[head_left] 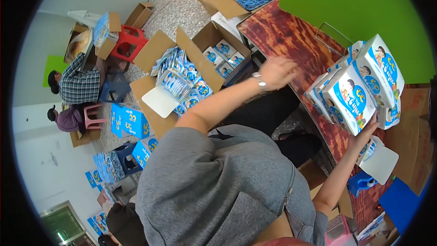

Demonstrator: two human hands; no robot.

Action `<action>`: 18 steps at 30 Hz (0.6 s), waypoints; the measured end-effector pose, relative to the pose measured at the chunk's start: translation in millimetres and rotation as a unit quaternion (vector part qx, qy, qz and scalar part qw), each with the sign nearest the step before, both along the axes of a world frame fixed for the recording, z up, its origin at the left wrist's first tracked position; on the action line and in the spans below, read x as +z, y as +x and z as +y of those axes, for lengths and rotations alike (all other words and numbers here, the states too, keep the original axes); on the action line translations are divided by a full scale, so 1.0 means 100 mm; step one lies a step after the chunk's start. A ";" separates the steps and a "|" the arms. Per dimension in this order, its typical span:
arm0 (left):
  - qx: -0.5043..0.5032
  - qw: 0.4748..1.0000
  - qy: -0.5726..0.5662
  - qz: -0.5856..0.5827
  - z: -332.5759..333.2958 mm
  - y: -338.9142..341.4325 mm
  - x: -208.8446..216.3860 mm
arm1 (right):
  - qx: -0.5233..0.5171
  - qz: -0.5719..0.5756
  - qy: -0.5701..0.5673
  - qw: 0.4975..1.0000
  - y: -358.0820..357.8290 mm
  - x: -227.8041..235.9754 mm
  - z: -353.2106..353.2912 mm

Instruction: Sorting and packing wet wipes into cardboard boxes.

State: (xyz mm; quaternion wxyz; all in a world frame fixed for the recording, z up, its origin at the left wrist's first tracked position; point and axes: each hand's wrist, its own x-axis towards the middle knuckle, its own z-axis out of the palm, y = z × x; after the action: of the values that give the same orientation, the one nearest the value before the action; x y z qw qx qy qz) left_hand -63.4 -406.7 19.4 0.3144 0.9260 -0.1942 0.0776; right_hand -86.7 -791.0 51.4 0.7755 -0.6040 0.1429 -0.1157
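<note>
My left hand, a watch on its wrist, hovers by the table's near edge. Its fingers are loosely extended and hold nothing. On the right, my right hand presses against the lower end of a white and blue printed box, its fingertips partly hidden by the box. That box leans in a stack with several like it, among them a taller box behind. Just under my right wrist, an opened box with a raised white flap shows packets inside.
The red-brown patterned table runs along a green panel. A blue tape dispenser is at its right. To my left, a carton holds packets, and another holds small boxes. Co-workers sit farther left near stools.
</note>
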 end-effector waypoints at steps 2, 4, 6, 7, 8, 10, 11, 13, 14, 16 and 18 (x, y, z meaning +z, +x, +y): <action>-0.006 0.978 0.204 -0.047 0.51 -0.18 -0.09 | 0.029 -0.025 0.027 0.999 -0.16 0.20 -0.04; 0.031 0.892 0.370 0.259 0.96 -0.38 -0.04 | 0.076 0.032 0.024 0.996 -0.18 0.40 0.10; -0.099 0.739 0.515 0.423 1.72 -0.70 -0.17 | 0.118 0.015 0.055 0.991 -0.20 0.46 0.39; 0.039 0.874 0.463 0.141 2.27 -1.20 -0.51 | 0.082 0.060 0.059 0.993 -0.18 0.55 0.62; -0.003 0.790 0.459 0.406 1.91 -0.96 -0.16 | 0.092 0.028 -0.001 0.995 -0.23 0.53 0.46; 0.005 0.770 0.460 0.442 1.78 -1.08 0.27 | 0.122 -0.025 -0.157 0.980 -0.26 0.60 0.37; 0.010 0.749 0.476 0.461 1.84 -1.20 0.32 | 0.123 -0.040 -0.263 0.956 -0.30 0.67 0.37; 0.004 0.824 0.417 0.383 2.30 -1.56 0.08 | 0.105 -0.073 -0.497 0.858 -0.42 1.04 0.45; 0.002 0.859 0.383 0.340 2.40 -1.64 -0.03 | 0.123 -0.087 -0.559 0.816 -0.44 1.12 0.45; -0.002 0.889 0.345 0.301 2.43 -1.68 -0.11 | 0.157 -0.072 -0.612 0.772 -0.44 1.21 0.48; -0.007 0.875 0.373 0.307 2.34 -1.64 -0.09 | 0.169 -0.079 -0.681 0.708 -0.42 1.16 0.38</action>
State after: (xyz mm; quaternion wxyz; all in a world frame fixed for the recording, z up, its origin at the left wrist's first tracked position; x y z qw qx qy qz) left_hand -227.8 -172.7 10.7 -0.0099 0.9504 -0.1090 -0.2911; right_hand -128.8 -752.8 167.2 0.1685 -0.9708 -0.1414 -0.0957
